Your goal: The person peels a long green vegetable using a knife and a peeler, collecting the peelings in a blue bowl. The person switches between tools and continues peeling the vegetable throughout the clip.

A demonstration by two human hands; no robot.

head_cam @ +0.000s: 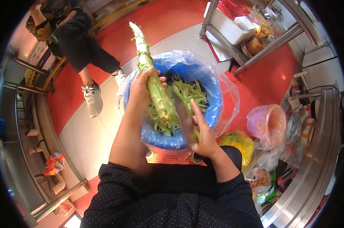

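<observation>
My left hand [142, 87] grips a thick pale-green celtuce stem [159, 97] near its middle. The stem slants over a blue bin [213, 94], its thin tip pointing away from me and its cut butt end towards me. Patches of skin and small leaf stubs show along the upper part. In my right hand [204, 139] is a broad-bladed knife [184, 121], blurred, beside the butt end; its handle is hidden in my fingers. A green strip of peel lies along the blade. Below, many green peelings [196, 92] fill part of the bin, inside a clear plastic liner [230, 111].
A seated person's shoe [92, 99] rests on the floor at left. Metal shelving [267, 47] with a white tub [228, 25] stands at upper right. On the right are a yellow bag [238, 148], a pink lined bucket [258, 125] and a steel counter edge [308, 159].
</observation>
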